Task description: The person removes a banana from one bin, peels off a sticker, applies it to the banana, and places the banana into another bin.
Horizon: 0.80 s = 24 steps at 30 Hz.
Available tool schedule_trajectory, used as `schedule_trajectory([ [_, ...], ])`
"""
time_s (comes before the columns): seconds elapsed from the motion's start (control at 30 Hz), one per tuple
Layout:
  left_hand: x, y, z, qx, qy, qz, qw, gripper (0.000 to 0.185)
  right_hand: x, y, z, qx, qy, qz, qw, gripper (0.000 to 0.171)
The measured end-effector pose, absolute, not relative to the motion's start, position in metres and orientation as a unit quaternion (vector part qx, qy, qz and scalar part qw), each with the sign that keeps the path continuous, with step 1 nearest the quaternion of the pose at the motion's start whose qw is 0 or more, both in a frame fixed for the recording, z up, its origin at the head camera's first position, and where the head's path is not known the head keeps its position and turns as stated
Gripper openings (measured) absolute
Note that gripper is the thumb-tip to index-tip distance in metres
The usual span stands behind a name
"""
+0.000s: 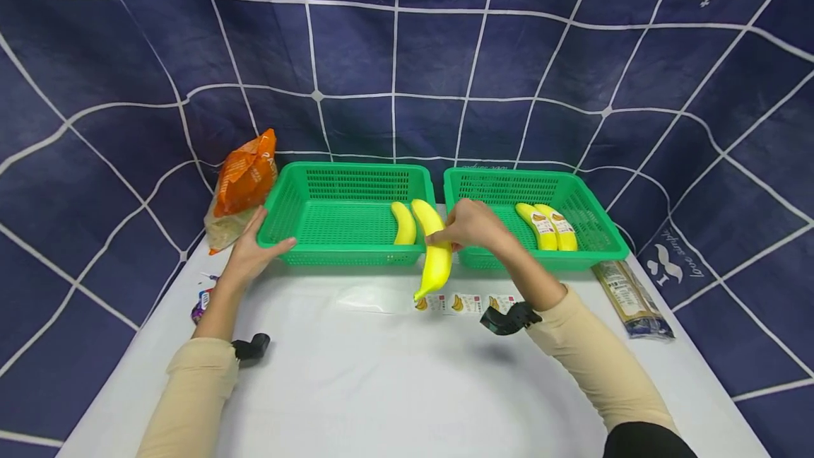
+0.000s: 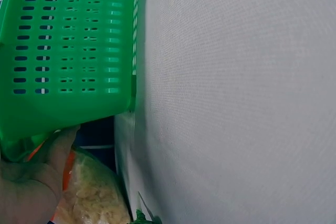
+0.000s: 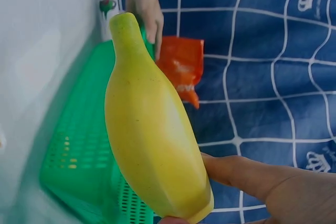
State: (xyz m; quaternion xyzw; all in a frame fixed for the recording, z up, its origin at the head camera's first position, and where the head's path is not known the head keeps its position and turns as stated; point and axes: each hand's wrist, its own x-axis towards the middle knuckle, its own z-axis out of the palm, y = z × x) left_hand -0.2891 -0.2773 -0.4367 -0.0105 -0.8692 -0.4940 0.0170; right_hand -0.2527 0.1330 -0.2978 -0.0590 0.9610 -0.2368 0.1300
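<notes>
Banana [image 1: 435,249] pinched near its upper end by right hand [image 1: 473,226], fingers [image 3: 236,174] curled round the fruit, thumb side barely visible at bottom of right wrist view. Held tilted, tip hanging down over the front rim of left basket [image 1: 331,256] and above the counter [image 1: 394,373], between the two baskets; grip high on the fruit probably to keep the body free for lowering or turning. Not touching the counter as far as head view shows.

Left hand [image 1: 254,249] on the left front corner of the left basket, thumb laid along the front rim, fingers hooked round the outer wall; seemingly bracing the basket so it stays put. Left wrist view confirms palm against the basket's underside edge [image 2: 63,51].

Second banana [image 1: 403,223] lying flat inside left basket, near its right wall, just beside the held one. Two labelled bananas [image 1: 547,226] side by side in right basket [image 1: 598,249], stickers facing up.

Strip of banana stickers [image 1: 467,302] flat on counter just below the held fruit, close at hand, likely for labelling. Orange snack bag [image 1: 244,179] leaning left of left basket, touching or nearly touching it. Dark packet [image 1: 632,299] lying right of right basket. Small colourful item [image 1: 202,300] at counter's left edge, too small to identify. Blue gridded cloth [image 1: 407,55] behind everything.
</notes>
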Motion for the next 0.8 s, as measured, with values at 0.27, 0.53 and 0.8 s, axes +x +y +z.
schedule_trajectory([
  [0.27,-0.290,-0.279,-0.436,-0.013,-0.870,-0.493,0.012,0.108,-0.210,0.152,-0.324,-0.041,0.962,-0.240,0.126,0.034],
  [0.53,-0.290,-0.282,-0.435,-0.014,-0.871,-0.491,0.018,0.108,-0.178,0.163,-0.371,-0.015,0.951,-0.281,0.128,0.035],
  [0.8,-0.291,-0.277,-0.439,-0.015,-0.868,-0.496,0.035,0.105,-0.166,0.176,-0.413,0.009,0.947,-0.295,0.129,0.028],
])
